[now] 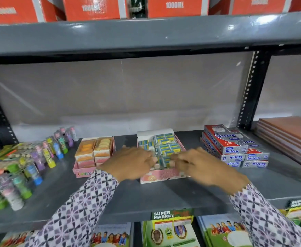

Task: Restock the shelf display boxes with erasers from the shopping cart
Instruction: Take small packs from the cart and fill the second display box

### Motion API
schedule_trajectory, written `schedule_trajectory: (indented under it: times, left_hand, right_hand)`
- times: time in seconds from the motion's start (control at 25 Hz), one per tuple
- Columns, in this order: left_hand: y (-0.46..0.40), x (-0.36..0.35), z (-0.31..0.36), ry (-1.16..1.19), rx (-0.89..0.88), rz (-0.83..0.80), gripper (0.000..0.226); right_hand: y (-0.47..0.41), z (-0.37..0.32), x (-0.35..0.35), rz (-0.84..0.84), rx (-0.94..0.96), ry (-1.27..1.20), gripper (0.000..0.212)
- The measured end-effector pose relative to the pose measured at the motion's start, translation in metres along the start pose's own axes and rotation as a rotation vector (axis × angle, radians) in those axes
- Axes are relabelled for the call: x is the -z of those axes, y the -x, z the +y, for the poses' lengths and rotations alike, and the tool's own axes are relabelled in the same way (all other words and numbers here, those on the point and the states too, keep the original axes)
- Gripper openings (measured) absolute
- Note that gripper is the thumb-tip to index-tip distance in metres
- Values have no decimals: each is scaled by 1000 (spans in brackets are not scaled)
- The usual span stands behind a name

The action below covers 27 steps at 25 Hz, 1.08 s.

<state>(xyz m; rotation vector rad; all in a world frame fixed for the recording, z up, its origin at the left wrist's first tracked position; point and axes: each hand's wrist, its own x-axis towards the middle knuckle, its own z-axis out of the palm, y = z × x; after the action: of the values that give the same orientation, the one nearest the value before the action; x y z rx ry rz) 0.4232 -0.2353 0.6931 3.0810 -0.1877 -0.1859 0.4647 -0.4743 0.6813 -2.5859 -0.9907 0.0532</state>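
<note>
A pink display box (164,176) stands in the middle of the grey shelf (146,196), filled with several blue-and-white wrapped erasers (165,143). My left hand (131,163) and my right hand (196,164) both reach into its front half, fingers pinched on a clear-wrapped pack of blue erasers (164,158) between them. A second pink display box (94,154) to the left holds orange and peach eraser packs. Motion blur hides the fingertips. The shopping cart is out of view.
Glue sticks (44,157) in many colours crowd the shelf's left side. Red and silver Softek boxes (235,147) are stacked on the right, brown notebooks (288,136) beyond them. Red 1000ML cartons (174,6) sit on the upper shelf. Books (222,230) lie below.
</note>
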Motion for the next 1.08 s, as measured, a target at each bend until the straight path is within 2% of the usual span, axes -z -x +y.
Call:
schedule_trajectory:
  times: [0.08, 0.16, 0.24, 0.48, 0.64, 0.96, 1.08]
  left_hand:
    - [-19, 10, -2, -40, 23, -60, 61]
    - [-35, 12, -3, -103, 60, -199, 76]
    - [-45, 8, -5, -142, 75, -253, 84]
    - [-49, 10, -7, -117, 92, -252, 83]
    - [-36, 0, -2, -5, 103, -184, 84]
    - [-16, 2, -16, 70, 39, -290, 92]
    - [-25, 3, -14, 37, 22, -259, 87]
  right_hand:
    - [-30, 4, 13, 54, 29, 38, 40]
    - [-59, 4, 15, -32, -1, 169, 52]
    - [-79, 7, 4, -135, -26, 247, 60]
    - [-91, 16, -13, -149, -12, 213, 73]
    - [-80, 23, -11, -126, 17, 132, 71]
    - [-75, 22, -10, -107, 30, 209, 69]
    - [-80, 20, -9, -144, 17, 178, 69]
